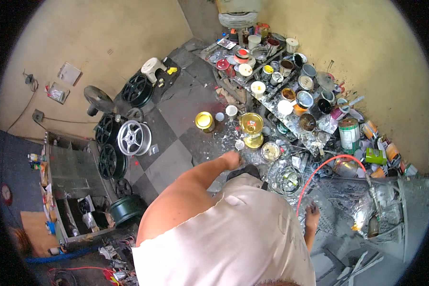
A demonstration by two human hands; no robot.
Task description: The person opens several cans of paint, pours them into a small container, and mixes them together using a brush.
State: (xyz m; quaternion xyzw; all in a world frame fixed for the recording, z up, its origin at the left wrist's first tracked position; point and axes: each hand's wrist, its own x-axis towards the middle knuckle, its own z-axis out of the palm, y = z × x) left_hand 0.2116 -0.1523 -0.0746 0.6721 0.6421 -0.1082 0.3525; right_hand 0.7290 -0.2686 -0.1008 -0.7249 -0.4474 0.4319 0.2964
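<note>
Past cream shirt point(224, 233), with gold tin point(205, 120) set out, seems partway, has left hand point(231, 160) near small white cup point(240, 144), cannot tell its or right hand's point(312, 215) grip, nor what remains.

No lettering is legible (the green-and-white can point(349, 135) bears print point(351, 138) too small).

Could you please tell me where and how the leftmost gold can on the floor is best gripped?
Probably around the upper side wall of the gold can, left hand coming from the left: it looks round and upright, with a small pale container close on its right.
</note>
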